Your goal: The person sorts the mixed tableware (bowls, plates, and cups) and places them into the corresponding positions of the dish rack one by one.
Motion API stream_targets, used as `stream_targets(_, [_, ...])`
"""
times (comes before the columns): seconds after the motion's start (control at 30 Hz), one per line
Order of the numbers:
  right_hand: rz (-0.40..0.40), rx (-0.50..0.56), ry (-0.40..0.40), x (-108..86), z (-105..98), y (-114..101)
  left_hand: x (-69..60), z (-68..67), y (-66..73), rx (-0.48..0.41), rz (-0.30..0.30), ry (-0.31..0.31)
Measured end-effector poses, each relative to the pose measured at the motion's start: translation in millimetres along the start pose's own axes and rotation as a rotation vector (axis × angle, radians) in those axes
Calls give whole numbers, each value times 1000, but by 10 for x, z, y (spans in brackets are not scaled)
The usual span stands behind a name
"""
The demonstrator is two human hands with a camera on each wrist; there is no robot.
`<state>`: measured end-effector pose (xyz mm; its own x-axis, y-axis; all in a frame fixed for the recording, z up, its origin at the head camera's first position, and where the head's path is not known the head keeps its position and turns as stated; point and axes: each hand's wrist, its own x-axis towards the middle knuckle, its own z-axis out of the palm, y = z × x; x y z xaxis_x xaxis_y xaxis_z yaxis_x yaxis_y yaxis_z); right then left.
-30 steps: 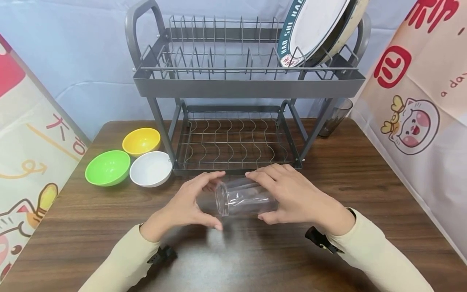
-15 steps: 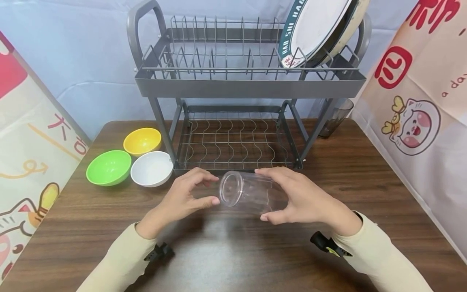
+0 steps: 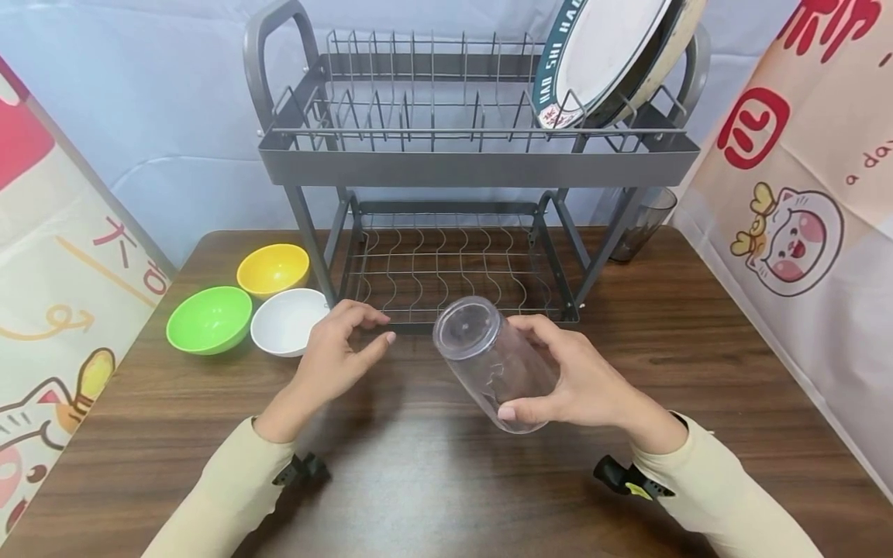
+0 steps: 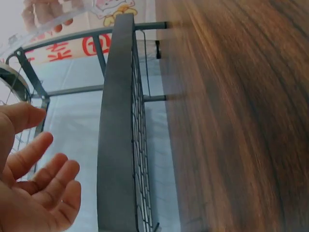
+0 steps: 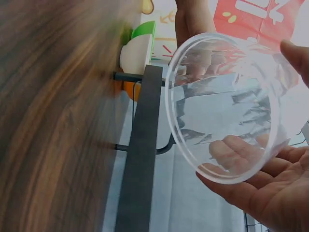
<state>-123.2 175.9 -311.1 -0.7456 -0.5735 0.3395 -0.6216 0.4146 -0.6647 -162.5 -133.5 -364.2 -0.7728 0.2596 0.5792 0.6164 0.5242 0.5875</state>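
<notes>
My right hand point(image 3: 586, 380) grips a clear drinking glass point(image 3: 498, 372) around its lower right part, above the table in front of the rack. The glass is tilted, its round base up to the left and its mouth down to the right. In the right wrist view the open mouth of the glass point(image 5: 176, 113) faces the camera, with fingers showing through the wall. To the left of the glass, my left hand point(image 3: 331, 356) is held apart from it with loosely bent fingers and nothing in them. In the left wrist view the left palm point(image 4: 34, 203) is bare.
A grey two-tier dish rack point(image 3: 481, 169) stands behind the hands, with plates point(image 3: 607, 54) upright at its upper right. Green point(image 3: 209, 319), yellow point(image 3: 274, 270) and white bowls point(image 3: 287, 322) sit left of it. A dark tinted glass point(image 3: 642, 225) stands behind its right post.
The glass has turned from lying sideways to tilted with its base raised, held by the right hand. My left hand has drawn away to the left.
</notes>
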Motion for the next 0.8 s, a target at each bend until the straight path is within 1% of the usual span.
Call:
stream_targets(0.23, [37,192,62,-16,69,49,20,-27,-53,39,-158,68])
stream_targets(0.33, [43,227,81,-19,98,60,25,-37,-76,76,-209,97])
stream_targets(0.5, [52,250,104,-25,132,69,46,-71,-108,178,-274,132])
stream_targets(0.63, [65,292,125,-23,156,73,68,-94,-144,260,-311,117])
stream_targets(0.8, [80,334,160,-9,181,99,93,-97,-185,338,-311,85])
